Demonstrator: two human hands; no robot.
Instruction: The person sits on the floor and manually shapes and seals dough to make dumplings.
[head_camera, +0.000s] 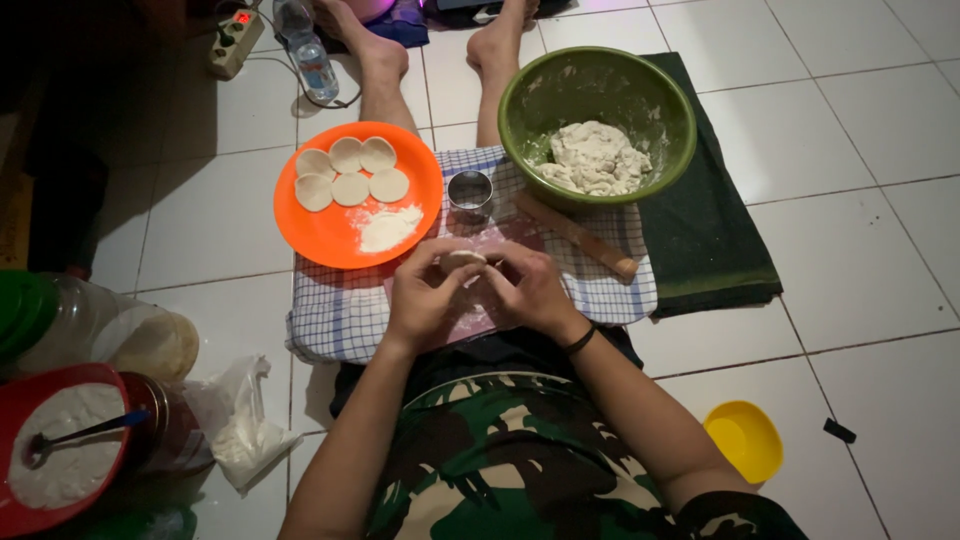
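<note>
We hold a small round piece of dough (462, 260) between both hands, just above the checked cloth (340, 310) that lies across our lap and the floor. The fingers of our left hand (428, 295) curl narrowly around the near left side of the dough, and the fingers of our right hand (532, 290) pinch it from the other side, so both hands are closed on the same piece and touch each other over it. A dark band sits on our right wrist. Just beyond the dough stands a small metal ring cutter (470, 194) on the cloth, and beside it to the right a wooden rolling pin (578, 234) lies at a slant. Left of the cutter is an orange plate (325, 235) carrying six flat dough rounds (350, 172) and a little heap of flour (388, 228). To the right, a green bowl (520, 100) holds a lump of dough and rests partly on a dark green towel (710, 240). Further out on the tiled floor, a yellow lid-like cup (745, 438) lies near our right elbow, while a red bowl of flour with a spoon (60, 450), a jar and a plastic bag crowd the left. A water bottle (305, 50) stands beyond our feet.
</note>
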